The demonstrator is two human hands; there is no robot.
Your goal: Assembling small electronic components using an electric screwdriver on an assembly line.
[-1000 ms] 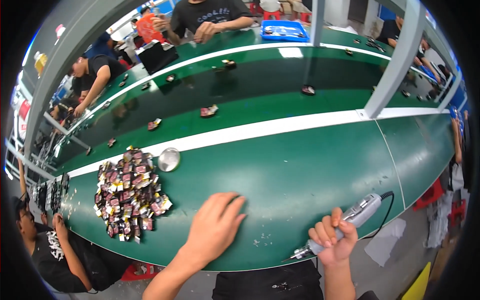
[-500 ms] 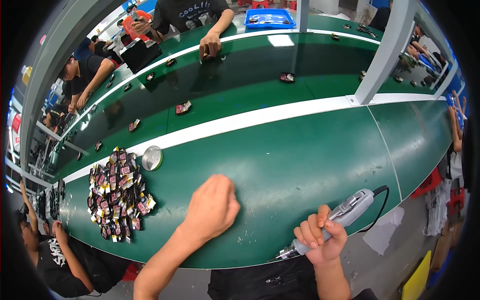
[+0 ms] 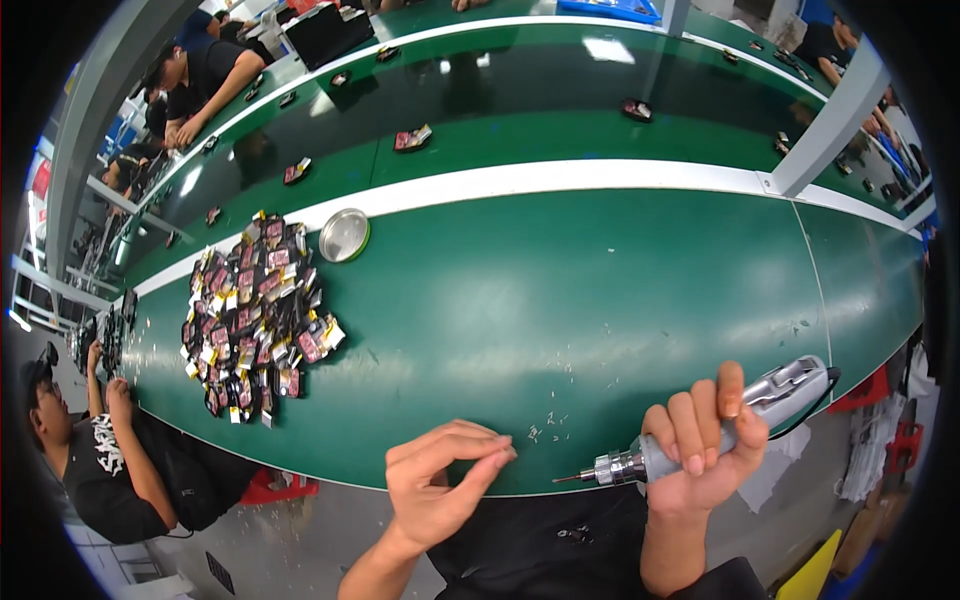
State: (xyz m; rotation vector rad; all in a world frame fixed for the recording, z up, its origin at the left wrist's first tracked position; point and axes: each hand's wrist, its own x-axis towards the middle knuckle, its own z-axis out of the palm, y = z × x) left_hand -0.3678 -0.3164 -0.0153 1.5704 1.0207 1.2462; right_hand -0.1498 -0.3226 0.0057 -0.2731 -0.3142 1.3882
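Observation:
My right hand (image 3: 695, 445) is wrapped round a grey electric screwdriver (image 3: 787, 393), held slantwise over the table's near edge. Its chrome nose and thin bit point left, toward my other hand. My left hand (image 3: 440, 480) is at the near edge, thumb and fingertips pinched together; anything between them is too small to make out. Tiny pale bits (image 3: 548, 432) lie on the green tabletop (image 3: 470, 300) between the two hands. To the left is a heap of small black electronic parts (image 3: 255, 320) with reddish boards and white and yellow tabs.
A round shallow metal tin (image 3: 344, 235) stands beside the heap. Behind a white rail (image 3: 560, 180), a dark green conveyor belt carries scattered parts (image 3: 412, 138). Grey posts (image 3: 835, 125) rise from the rail. A co-worker (image 3: 110, 460) sits at the left, and others work across the belt.
My left hand has come back from over the table to the near edge, changing from a closed fist to a pinch. The view has tilted down; the screwdriver remains in my right hand.

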